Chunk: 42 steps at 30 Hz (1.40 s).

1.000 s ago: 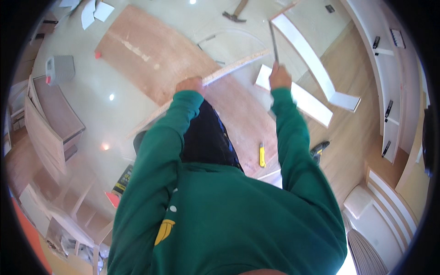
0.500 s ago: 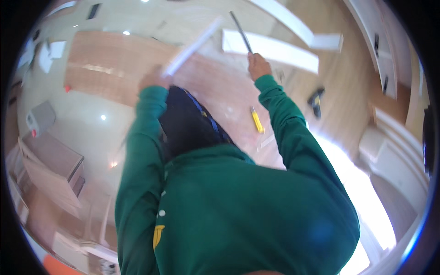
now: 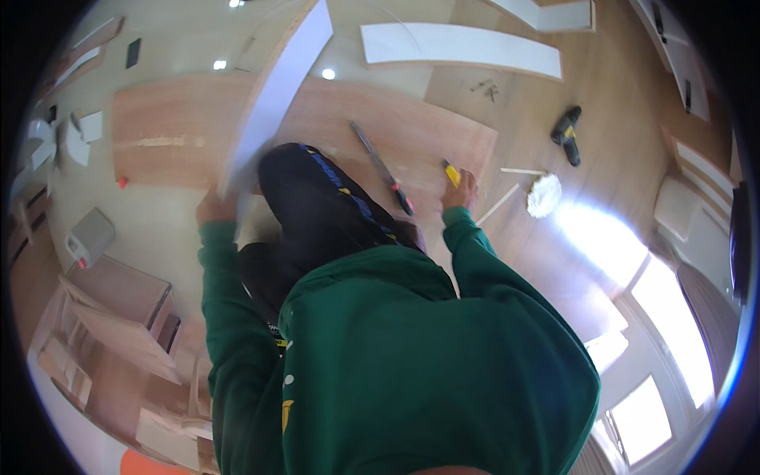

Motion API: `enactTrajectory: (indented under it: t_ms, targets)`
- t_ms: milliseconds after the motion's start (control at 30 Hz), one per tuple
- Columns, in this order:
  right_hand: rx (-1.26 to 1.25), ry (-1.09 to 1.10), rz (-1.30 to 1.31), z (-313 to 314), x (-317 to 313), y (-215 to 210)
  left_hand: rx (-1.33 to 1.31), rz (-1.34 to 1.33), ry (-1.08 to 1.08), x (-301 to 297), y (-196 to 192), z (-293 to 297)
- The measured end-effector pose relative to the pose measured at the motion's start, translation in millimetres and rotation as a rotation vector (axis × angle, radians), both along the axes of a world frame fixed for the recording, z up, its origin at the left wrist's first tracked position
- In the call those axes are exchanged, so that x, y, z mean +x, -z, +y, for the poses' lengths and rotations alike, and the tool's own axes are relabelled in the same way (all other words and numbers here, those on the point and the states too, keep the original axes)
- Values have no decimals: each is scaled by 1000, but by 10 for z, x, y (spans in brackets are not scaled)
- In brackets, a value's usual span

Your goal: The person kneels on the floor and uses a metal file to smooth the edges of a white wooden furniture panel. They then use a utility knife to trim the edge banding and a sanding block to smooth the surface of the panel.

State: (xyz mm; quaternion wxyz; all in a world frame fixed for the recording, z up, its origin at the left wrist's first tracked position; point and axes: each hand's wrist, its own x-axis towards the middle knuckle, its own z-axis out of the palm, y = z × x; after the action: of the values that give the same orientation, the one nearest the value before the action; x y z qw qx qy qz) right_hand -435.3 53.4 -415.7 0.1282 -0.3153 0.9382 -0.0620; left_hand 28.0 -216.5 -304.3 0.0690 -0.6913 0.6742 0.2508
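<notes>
My left hand [image 3: 214,210] grips the lower end of a long white board [image 3: 277,95], which slants up and away over a large plywood sheet [image 3: 174,134] on the floor. My right hand [image 3: 463,191] reaches down to the sheet's right edge and closes around a small yellow utility knife [image 3: 450,172]. A hand saw [image 3: 381,166] with a dark handle lies loose on the plywood between my hands. My knee in dark trousers [image 3: 317,210] rests over the sheet, and my green sleeves hide the near floor.
A dark power drill [image 3: 566,134], a round white object [image 3: 544,195] and a thin wooden stick [image 3: 497,204] lie on the floor to the right. A long white panel [image 3: 459,43] lies beyond. Wooden cabinet parts [image 3: 119,305] stand at lower left.
My right hand let go of the saw, which now lies on the plywood, and dropped to the yellow knife. The white board swung from across the sheet to a steep slant on my left.
</notes>
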Motion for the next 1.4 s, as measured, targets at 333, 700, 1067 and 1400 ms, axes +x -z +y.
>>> enactTrajectory:
  t_ms: [333,700,1067,1400]
  targets:
    - [-213,-431,-56,-794,-180,326,-56,-52,-251,-491,-226,-12]
    - [-862,-633,-313,-4375,1173,-349,-37,149,-329,-582,-148,-149]
    - [-987,-286,-643,-5598,1624,-861,122,484,-169,-119,-334,344]
    - [-947,-270,-297,-5853,1746,-1028,87,580,-132,-18,-313,313]
